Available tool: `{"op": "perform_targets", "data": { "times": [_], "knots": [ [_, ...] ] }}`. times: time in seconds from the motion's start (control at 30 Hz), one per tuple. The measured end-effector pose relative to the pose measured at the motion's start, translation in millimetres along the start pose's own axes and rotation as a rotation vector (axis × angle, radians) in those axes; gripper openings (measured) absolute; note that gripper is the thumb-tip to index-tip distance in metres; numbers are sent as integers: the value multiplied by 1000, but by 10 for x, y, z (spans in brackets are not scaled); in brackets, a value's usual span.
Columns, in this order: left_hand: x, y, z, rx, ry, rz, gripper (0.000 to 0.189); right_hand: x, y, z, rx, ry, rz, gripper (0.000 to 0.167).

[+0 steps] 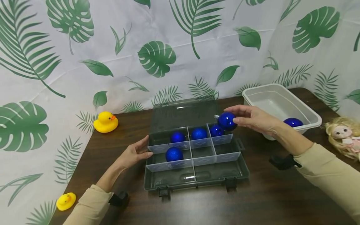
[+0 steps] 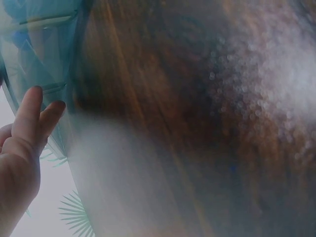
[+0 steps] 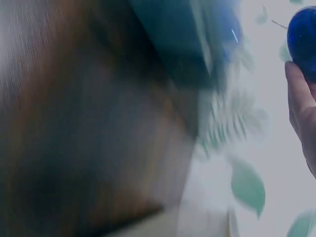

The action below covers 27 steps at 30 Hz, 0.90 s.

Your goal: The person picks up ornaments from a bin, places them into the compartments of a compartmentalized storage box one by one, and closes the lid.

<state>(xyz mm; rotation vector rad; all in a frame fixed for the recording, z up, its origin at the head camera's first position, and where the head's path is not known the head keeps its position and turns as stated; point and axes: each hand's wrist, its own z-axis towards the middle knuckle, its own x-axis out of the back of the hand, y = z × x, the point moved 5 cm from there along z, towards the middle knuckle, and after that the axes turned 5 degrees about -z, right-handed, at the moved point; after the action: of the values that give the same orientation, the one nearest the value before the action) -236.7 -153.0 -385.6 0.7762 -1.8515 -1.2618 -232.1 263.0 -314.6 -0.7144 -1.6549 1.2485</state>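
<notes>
My right hand (image 1: 254,118) pinches a shiny blue Christmas ball (image 1: 227,121) with a silver cap, held above the back right of a dark see-through divider box (image 1: 171,179). Under it, a smaller shiny blue ball (image 1: 217,130) sits in the back right compartment. The back middle compartment has a glittery blue ball (image 1: 198,133), the back left a blue ball (image 1: 177,137). Another glittery ball (image 1: 174,154) lies in the middle row's left compartment. My left hand (image 1: 134,155) rests at the box's left edge, fingers (image 2: 30,111) fairly straight and touching it.
A grey-white plastic tub (image 1: 312,120) at the back right holds a blue ball (image 1: 293,122). Beside it lies a blond doll (image 1: 341,134). Two yellow rubber ducks (image 1: 106,122) stand along the table's left side. The box's lid (image 1: 182,115) leans open towards the leaf-print cloth.
</notes>
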Motion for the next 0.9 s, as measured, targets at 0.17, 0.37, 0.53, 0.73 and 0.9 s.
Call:
{"op": "perform_targets", "data": {
  "times": [0.17, 0.37, 0.53, 0.73, 0.9],
  "knots": [
    [1, -6, -1, 1, 1, -8, 82, -378, -17, 134, 17, -152, 19, 44],
    [5, -15, 8, -4, -1, -22, 82, -652, -30, 242, 40, -215, -91, 44],
    [7, -10, 12, -10, -6, -29, 82, -787, -3, 269, 61, -230, -134, 42],
    [16, -11, 10, -17, -6, -27, 82, -855, -16, 252, 154, -184, -190, 39],
    [15, -20, 7, -14, -12, -35, 82, -883, -15, 243, 203, -156, -259, 37]
  ]
}}
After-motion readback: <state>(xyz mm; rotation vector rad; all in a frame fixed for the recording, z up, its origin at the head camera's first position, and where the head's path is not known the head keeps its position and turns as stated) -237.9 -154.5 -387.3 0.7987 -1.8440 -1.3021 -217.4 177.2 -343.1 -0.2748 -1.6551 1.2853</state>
